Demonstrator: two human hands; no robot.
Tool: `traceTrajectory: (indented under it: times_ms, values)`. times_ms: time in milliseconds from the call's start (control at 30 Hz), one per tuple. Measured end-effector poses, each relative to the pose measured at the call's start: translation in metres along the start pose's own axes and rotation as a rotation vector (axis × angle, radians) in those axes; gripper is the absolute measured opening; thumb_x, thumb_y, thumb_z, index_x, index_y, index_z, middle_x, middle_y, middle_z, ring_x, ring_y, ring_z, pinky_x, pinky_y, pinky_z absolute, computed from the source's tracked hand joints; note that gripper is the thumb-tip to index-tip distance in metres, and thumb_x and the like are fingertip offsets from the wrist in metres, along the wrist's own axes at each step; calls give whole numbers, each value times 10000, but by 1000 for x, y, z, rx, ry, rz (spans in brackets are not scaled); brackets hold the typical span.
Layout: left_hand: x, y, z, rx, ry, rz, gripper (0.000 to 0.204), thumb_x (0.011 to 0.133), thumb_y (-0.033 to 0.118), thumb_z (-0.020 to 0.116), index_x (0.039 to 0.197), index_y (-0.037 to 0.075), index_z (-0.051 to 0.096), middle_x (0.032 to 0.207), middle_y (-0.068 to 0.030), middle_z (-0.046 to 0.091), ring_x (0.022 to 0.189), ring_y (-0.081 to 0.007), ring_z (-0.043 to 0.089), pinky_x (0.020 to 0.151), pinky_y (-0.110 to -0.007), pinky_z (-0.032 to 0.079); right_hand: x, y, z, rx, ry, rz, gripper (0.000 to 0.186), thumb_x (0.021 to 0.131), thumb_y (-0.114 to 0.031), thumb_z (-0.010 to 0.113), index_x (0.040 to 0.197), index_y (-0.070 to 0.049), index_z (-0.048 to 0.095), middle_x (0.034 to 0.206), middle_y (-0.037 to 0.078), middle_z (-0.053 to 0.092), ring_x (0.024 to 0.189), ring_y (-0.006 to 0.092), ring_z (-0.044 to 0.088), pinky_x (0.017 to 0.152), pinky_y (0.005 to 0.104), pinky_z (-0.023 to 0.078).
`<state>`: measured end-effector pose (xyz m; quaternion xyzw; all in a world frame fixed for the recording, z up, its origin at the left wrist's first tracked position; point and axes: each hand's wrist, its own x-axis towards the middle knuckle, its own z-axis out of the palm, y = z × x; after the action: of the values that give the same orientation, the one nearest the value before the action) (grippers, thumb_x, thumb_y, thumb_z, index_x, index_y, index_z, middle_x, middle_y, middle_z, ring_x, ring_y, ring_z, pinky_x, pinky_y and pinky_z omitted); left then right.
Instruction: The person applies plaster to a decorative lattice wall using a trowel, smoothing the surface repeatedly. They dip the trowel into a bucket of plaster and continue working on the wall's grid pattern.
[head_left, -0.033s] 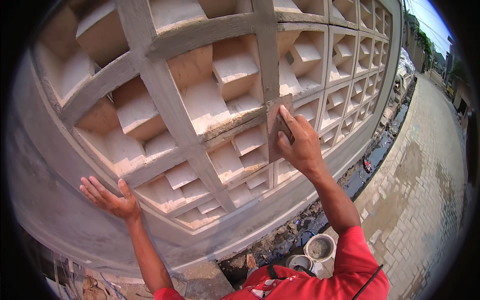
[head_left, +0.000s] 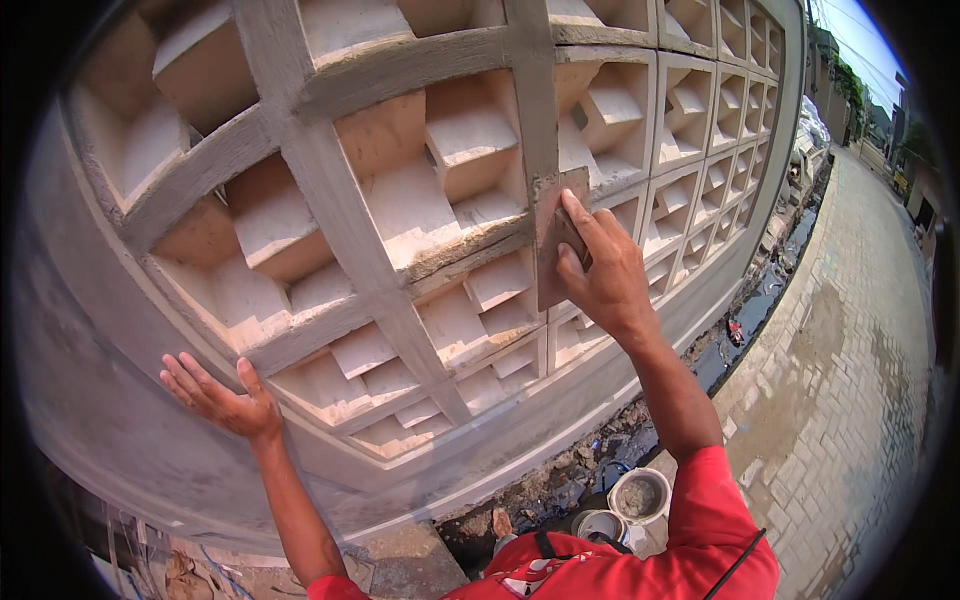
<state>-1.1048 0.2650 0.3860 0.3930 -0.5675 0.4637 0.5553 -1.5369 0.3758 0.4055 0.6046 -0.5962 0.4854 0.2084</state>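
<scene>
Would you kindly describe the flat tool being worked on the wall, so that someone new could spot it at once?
Start at the big grey lattice wall of square openings with pale stepped blocks inside. Follow the vertical rib right of centre down to where the right hand presses against it. Under those fingers lies the plastering float, a flat, upright, mortar-smeared rectangle, the only loose board on the wall.

Outdoors, hard daylight. Pale concrete lattice wall point(head_left: 330, 210) fills most of view: square cells with stepped blocks inside, grey mortared ribs between, smooth plastered band point(head_left: 120, 440) along the base. Wall runs off to the upper right. At its foot, a dirt trench point(head_left: 560, 490) with rubble and dark wet patches. Right side: paved brick lane point(head_left: 850, 400), partly damp. Far end: trees point(head_left: 850, 80), low buildings, strip of blue sky point(head_left: 870, 30).
</scene>
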Motion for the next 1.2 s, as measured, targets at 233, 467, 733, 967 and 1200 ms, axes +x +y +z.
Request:
traceTrajectory:
  times_ms: [233,467,733,967,1200]
  values:
    - [-4,3,4,15,-22,-25,696,971,381,558,1531,38,331,1599,-161,299,1479,-399,241,1197,-536,211,-13,17,32,-87,-68,10,632,818,-95,656,1433,-86,509,915,145,533,850,330,580,763,449,496]
    - [-1,1,1,0,4,-14,692,965,366,574,1527,36,340,1597,-162,306,1481,-398,238,1197,-531,211,9,-1,-5,40,-23,-17,592,837,-126,650,1416,-87,530,906,152,549,824,336,596,759,445,503]
    - [-5,4,3,0,-7,-20,686,961,341,579,1528,37,340,1597,-157,302,1481,-390,238,1199,-523,213,-9,18,25,-131,-97,-13,614,816,-112,654,1418,-102,537,913,133,555,833,321,600,755,451,509]
    - [0,3,0,-3,6,-9,690,953,322,591,1528,37,340,1593,-157,311,1475,-391,252,1196,-524,222,49,-13,-23,-51,26,-33,579,820,-115,656,1392,-111,564,908,139,566,851,325,613,773,440,511]
    - [0,4,1,-1,3,-14,693,948,321,602,1527,40,343,1593,-158,312,1472,-398,258,1194,-526,226,20,11,12,-131,-41,-62,601,822,-124,654,1412,-109,540,891,146,528,808,323,586,744,444,508]
